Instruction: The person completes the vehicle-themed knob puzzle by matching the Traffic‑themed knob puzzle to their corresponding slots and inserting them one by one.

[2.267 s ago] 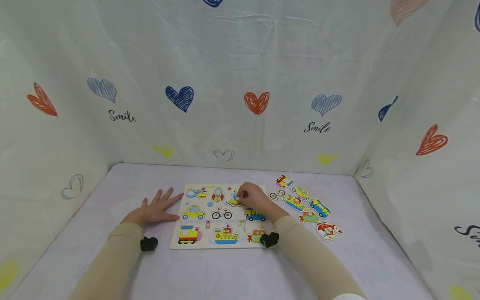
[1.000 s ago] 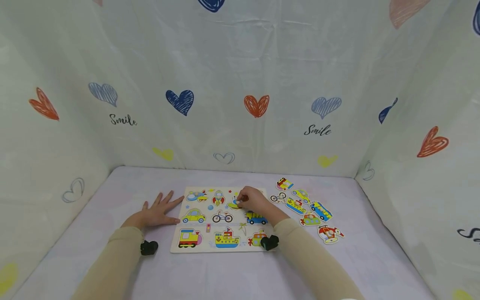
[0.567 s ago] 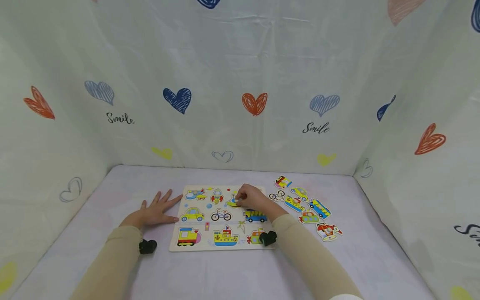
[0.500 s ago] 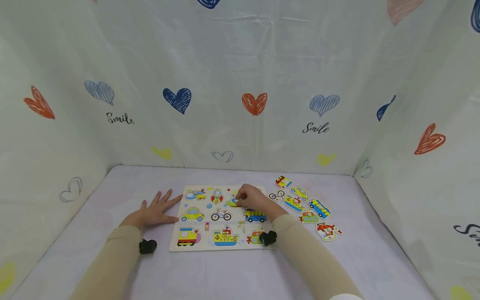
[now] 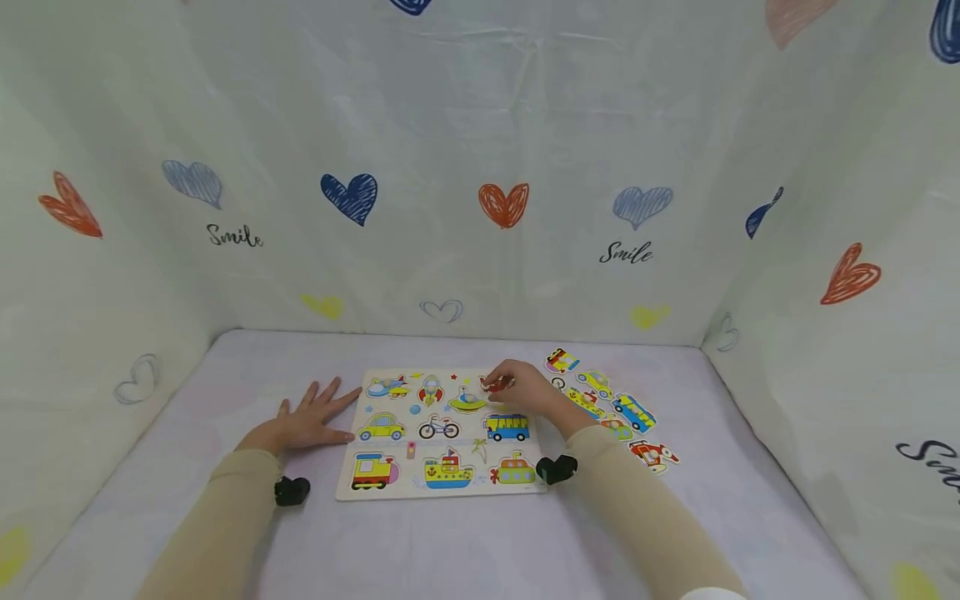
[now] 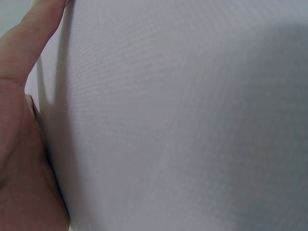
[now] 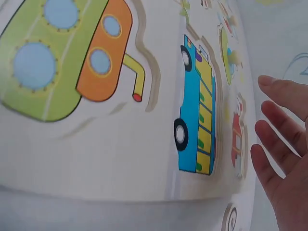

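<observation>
"So, largest first: what's at the back?"

"White cloth (image 5: 427,108) on three sides, printed with hearts and the word 'Smile'. Pale table (image 5: 435,550) below it."

"Next size down?"

"Puzzle board (image 5: 408,477), flat on the table, vehicle pictures in three rows."

"Hands?"

"Left hand (image 5: 303,423) palm down on the table, fingers straight and fanned wide, thumb and forefinger reaching the board's left edge; grips nothing. Right hand (image 5: 525,387) at the board's upper right corner, near the red helicopter picture (image 7: 235,144). Right wrist view: fingers parted, slightly bent, nothing held."

"Loose pieces?"

"Cluster on the table, right of the board: bus piece (image 5: 634,412), helicopter piece (image 5: 652,456), boat piece (image 5: 585,402), train piece (image 5: 562,360), car piece (image 5: 596,383), submarine piece (image 5: 617,428), bicycle piece (image 5: 558,382). The last is mostly hidden behind the right hand; the forearm side crowds the boat and submarine too."

"And the single one nearest those fingers?"

"Flying saucer piece (image 5: 468,401). On the board, top row, third from the left, just left of the right fingertips. Cannot tell whether it sits flush."
</observation>
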The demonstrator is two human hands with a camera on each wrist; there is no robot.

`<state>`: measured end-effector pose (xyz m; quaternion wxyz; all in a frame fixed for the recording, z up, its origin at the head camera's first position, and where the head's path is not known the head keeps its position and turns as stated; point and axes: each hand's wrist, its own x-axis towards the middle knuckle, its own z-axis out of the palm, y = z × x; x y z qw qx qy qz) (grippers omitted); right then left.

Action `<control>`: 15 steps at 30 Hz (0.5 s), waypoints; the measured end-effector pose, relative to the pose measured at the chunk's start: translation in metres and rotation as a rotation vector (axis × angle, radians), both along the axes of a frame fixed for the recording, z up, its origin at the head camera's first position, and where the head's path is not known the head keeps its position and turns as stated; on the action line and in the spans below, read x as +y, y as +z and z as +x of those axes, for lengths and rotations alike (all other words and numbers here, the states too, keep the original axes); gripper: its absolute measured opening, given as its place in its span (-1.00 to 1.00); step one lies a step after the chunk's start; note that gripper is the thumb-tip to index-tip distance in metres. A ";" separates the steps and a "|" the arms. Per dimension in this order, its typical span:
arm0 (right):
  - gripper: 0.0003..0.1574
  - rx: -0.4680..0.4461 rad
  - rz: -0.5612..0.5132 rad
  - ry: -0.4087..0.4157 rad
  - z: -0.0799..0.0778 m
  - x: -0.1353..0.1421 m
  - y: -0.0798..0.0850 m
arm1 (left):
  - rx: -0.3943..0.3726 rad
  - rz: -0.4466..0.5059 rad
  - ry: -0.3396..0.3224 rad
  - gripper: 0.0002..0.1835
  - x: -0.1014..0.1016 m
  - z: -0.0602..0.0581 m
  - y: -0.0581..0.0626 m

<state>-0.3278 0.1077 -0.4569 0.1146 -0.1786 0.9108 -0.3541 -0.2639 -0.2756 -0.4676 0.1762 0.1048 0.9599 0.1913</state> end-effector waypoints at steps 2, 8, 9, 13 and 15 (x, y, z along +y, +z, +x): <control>-0.76 -0.013 0.002 -0.014 0.001 0.006 0.001 | -0.002 0.000 0.002 0.03 0.000 0.000 0.000; -0.71 -0.018 -0.021 -0.036 0.007 0.024 0.008 | 0.004 0.000 -0.004 0.03 -0.002 -0.002 -0.002; -0.71 -0.014 -0.029 -0.033 0.008 0.027 0.009 | 0.006 -0.001 -0.006 0.03 -0.002 -0.002 -0.002; -0.71 -0.008 -0.038 -0.028 0.012 0.040 0.009 | 0.005 0.011 -0.009 0.03 -0.002 -0.001 -0.001; -0.72 -0.004 -0.032 -0.037 0.013 0.047 0.007 | 0.004 0.010 -0.012 0.03 -0.002 -0.001 -0.001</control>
